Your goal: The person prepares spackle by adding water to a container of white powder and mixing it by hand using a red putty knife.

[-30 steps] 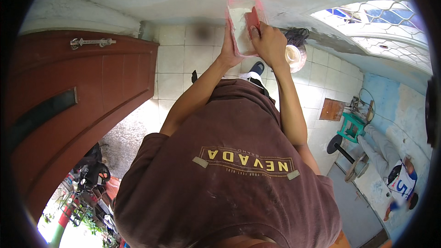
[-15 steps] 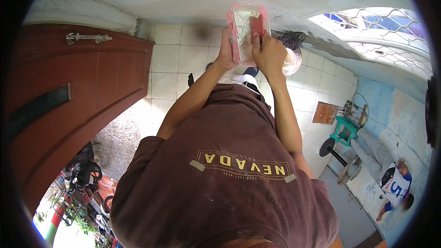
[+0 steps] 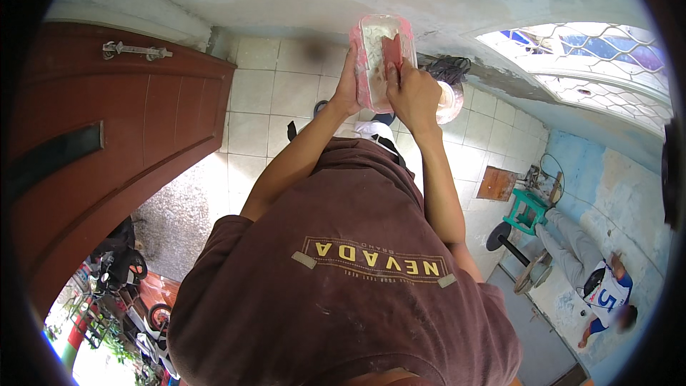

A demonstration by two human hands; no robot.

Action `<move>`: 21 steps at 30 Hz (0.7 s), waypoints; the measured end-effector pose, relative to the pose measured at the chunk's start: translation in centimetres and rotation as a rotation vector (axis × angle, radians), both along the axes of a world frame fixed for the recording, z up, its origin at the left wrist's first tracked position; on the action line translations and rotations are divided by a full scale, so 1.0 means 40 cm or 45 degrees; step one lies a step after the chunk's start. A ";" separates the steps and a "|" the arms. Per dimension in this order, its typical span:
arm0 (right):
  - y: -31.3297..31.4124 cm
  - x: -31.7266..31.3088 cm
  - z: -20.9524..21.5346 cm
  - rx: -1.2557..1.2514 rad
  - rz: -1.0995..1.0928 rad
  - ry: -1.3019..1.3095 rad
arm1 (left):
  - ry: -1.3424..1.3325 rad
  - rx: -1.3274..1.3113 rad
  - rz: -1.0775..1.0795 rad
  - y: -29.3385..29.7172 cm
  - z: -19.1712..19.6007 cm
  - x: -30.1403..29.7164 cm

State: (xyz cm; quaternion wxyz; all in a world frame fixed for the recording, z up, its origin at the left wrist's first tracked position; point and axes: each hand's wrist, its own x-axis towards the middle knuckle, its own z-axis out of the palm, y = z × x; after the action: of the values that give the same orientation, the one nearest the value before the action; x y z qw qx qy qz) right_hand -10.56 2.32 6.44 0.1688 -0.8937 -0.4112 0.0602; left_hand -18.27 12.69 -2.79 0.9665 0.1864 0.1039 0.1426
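Observation:
My left hand point(image 3: 348, 91) grips the left side of a pink rectangular tub point(image 3: 371, 64) smeared with white paste, held out in front of me near a pale wall. My right hand point(image 3: 413, 94) is closed on a small red scraper point(image 3: 391, 50), whose blade sits inside the tub against the paste. Both arms stretch out from my brown shirt.
A red-brown door point(image 3: 107, 129) with a bolt stands at the left over a tiled floor point(image 3: 250, 111). A pale bucket point(image 3: 450, 100), a green stool point(image 3: 529, 207) and another person sitting against the wall point(image 3: 600, 282) are at the right. Motorbikes point(image 3: 121, 271) show at lower left.
The red scraper has moved from the tub's right edge into its middle. My hands and the tub shifted only slightly.

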 end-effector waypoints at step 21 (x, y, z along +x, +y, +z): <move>0.018 -0.004 -0.002 0.100 0.107 0.196 | 0.026 -0.060 -0.015 0.030 0.013 -0.004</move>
State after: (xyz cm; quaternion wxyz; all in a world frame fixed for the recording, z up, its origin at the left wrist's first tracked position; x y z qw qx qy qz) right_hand -10.73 3.03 6.38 0.2323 -0.8611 -0.4362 0.1195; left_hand -18.44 13.88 -2.28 0.9703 0.1657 0.1161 0.1326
